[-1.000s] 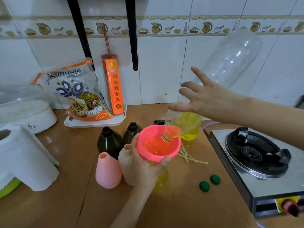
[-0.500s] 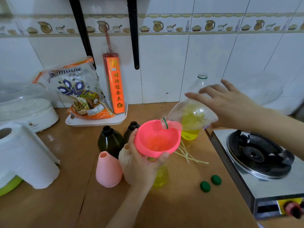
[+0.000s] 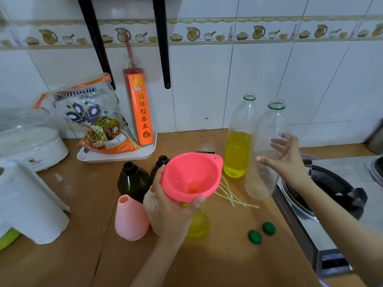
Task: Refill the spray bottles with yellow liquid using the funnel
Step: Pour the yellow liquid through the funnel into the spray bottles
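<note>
My left hand (image 3: pixel 174 210) grips a pink funnel (image 3: pixel 190 175), tilted, above a small clear spray bottle (image 3: pixel 198 224) that holds yellow liquid. My right hand (image 3: pixel 288 160) is open with spread fingers against the side of an empty large clear bottle (image 3: pixel 269 125), which stands upright by the stove. Just behind it stands a second large bottle (image 3: pixel 237 154), about half full of yellow liquid. Uncapped spray bottles cluster to the left of the funnel: two dark ones (image 3: pixel 132 181), a pink one (image 3: pixel 130 218) and a beige one (image 3: pixel 151 206).
Two green caps (image 3: pixel 255 237) and several thin yellowish tubes (image 3: pixel 232 195) lie on the wooden counter. A gas stove (image 3: pixel 331 189) stands at the right. A paper roll (image 3: pixel 27 204) is at the left, and a white tray (image 3: pixel 116 156) with a rice bag sits at the back.
My right hand stopped pouring, swung the large bottle upright and set it down by the stove, fingers now spread. The funnel has tilted in my left hand.
</note>
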